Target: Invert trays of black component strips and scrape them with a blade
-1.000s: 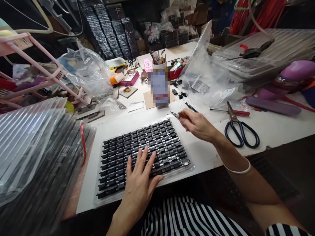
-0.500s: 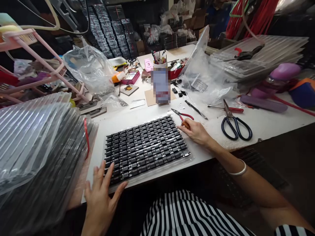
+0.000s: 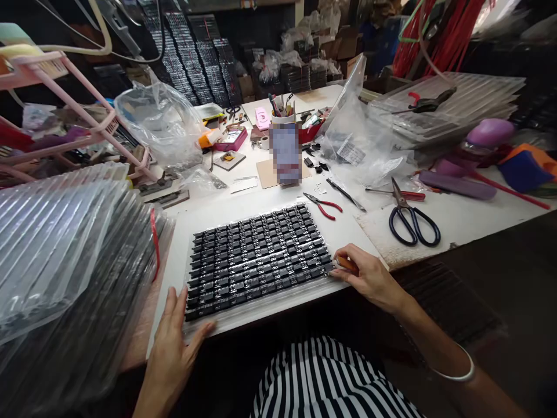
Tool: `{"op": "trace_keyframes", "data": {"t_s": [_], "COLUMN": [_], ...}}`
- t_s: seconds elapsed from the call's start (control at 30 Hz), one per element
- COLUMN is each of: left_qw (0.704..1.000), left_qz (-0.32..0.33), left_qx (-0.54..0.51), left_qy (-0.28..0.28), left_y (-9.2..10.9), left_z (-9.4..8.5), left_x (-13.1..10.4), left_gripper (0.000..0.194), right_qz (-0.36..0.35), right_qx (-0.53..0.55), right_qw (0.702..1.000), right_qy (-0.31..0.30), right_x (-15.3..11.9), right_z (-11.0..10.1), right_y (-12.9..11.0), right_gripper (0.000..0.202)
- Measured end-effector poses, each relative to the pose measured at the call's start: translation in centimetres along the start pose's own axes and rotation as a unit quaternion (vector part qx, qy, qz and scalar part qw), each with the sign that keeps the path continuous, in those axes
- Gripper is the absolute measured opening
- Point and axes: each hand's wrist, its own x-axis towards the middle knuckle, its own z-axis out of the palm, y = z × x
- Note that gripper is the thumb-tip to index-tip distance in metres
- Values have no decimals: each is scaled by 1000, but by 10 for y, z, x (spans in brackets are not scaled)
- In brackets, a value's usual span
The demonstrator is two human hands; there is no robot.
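A clear plastic tray (image 3: pixel 278 289) lies on the white work board, filled with rows of small black circuit boards (image 3: pixel 261 249). At its near left corner rests my left hand (image 3: pixel 174 331), thumb apart from the fingers, fingertips touching the tray's edge. My right hand (image 3: pixel 365 276) is at the near right corner, closed around a small tool with an orange-brown wooden handle (image 3: pixel 347 265). The tool's working end is hidden by the fingers and the tray's corner. Just behind the tray lie red-handled pliers (image 3: pixel 324 205).
Dark-handled scissors (image 3: pixel 411 215) and a red screwdriver (image 3: pixel 404 195) lie to the right. Tweezers (image 3: pixel 347 194) are behind the pliers. Stacked plastic trays (image 3: pixel 87 261) crowd the left side. A phone (image 3: pixel 286 152), blurred, stands at the back by a pen cup (image 3: pixel 282 119).
My right hand has moved from the tray's far right corner towards me to the near right corner, with the wooden-handled tool in it. My left hand has shifted slightly at the left corner.
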Motion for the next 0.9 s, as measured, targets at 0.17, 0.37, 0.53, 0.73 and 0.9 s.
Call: {"op": "trace_keyframes", "data": {"t_s": [0.17,0.37,0.53,0.73,0.9], "left_qw": [999,998,996,983,959], "left_qz": [23,31,20,119,254], "left_qx": [39,47,81,121,128], "left_qy": [12,12,31,77,-15], "left_y": [1,-1,11,88,148], "left_z": [6,7,5,20,40], "left_x": [-1,-1,0,12,27], "left_gripper": [76,75,78,78,62], "right_qz": [-37,-71,-85,-85,-117], "right_qx": [5,-3,20,10,17], "right_qw": [999,997,996,996,993], "right_qy": [2,-14,-11,-9,4], "right_x": [-6,-7,-7,-8,-7], "right_z": [1,2,2,2,5], "right_y": [-1,-4,-3,-5,-4], "right_gripper": [6,23,34,44,44]}}
